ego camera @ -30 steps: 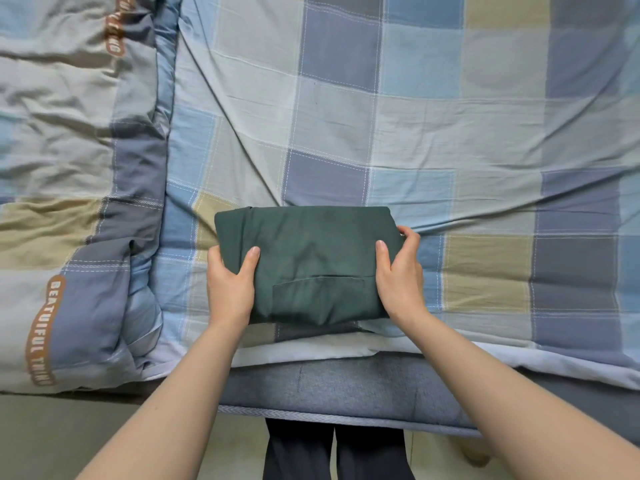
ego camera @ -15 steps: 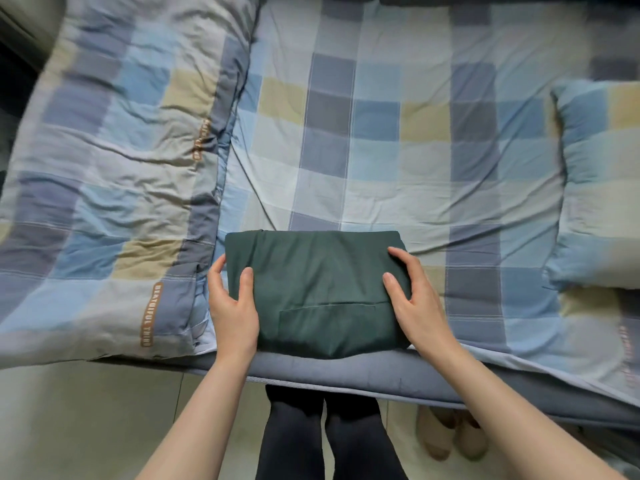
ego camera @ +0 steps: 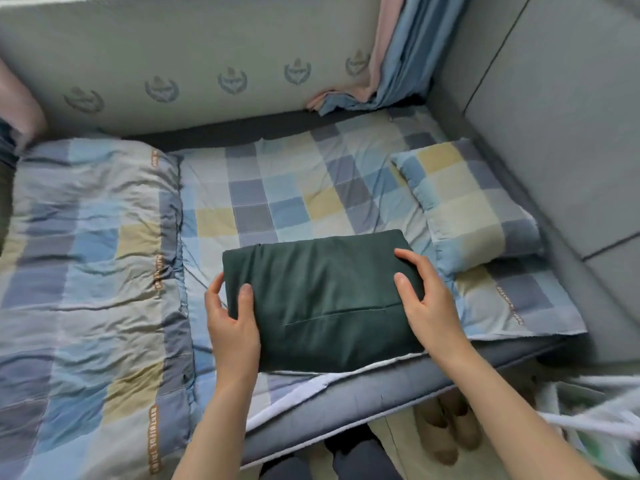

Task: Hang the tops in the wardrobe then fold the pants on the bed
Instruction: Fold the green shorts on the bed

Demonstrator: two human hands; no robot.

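Dark green pants [ego camera: 322, 299], folded into a neat rectangle, lying flat near the front edge of the bed [ego camera: 398, 386], on the checked sheet [ego camera: 284, 202]. A pocket seam running across the top face of the bundle.

Left hand [ego camera: 232, 323] clasped on the left end of the pants: thumb on top of the cloth, fingers curled round the side edge. Right hand [ego camera: 426, 299] at the right end, thumb laid on the top face, fingers wrapped over the far right corner. Both hands gripping the fabric, the bundle held between them. Whether the pants are lifted off the sheet or still resting on it: cannot tell.

To the left, a bunched-up checked duvet [ego camera: 86, 271] with orange lettering along its border, just beside the pants. To the right, a matching pillow [ego camera: 464, 202], its near corner close to the right hand. Behind the bed, a pale padded panel [ego camera: 156, 60] with a row of crests, and a blue and pink curtain [ego camera: 391, 57] draped down at the far corner. Grey upholstered headboard [ego camera: 554, 116] on the right. Below the bed edge, a pair of slippers [ego camera: 450, 431] on the floor beside dark trouser legs.
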